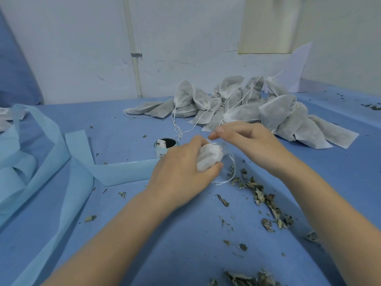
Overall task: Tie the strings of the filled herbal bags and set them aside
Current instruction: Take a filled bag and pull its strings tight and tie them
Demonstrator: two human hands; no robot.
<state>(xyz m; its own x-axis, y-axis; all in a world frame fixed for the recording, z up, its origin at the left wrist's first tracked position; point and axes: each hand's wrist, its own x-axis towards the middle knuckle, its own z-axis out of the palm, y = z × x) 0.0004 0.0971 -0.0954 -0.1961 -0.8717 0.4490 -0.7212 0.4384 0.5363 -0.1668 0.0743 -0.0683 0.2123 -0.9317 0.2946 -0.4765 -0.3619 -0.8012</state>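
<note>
Near the middle of the blue bench (127, 124), the left hand (181, 172) grips a filled white bag (209, 154). The right hand (245, 139) pinches its string (226, 178), apparently mid-knot. Next, probably tightening, then placing it with the bag pile (247, 108) at the far edge.

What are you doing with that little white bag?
A person is tying up a small white bag of dried herbs. The left hand grips the bag on the blue table, while the right hand pinches its string above the bag's neck. A pile of filled bags lies further back by the wall. Loose dried leaves are scattered near the hands.
</note>
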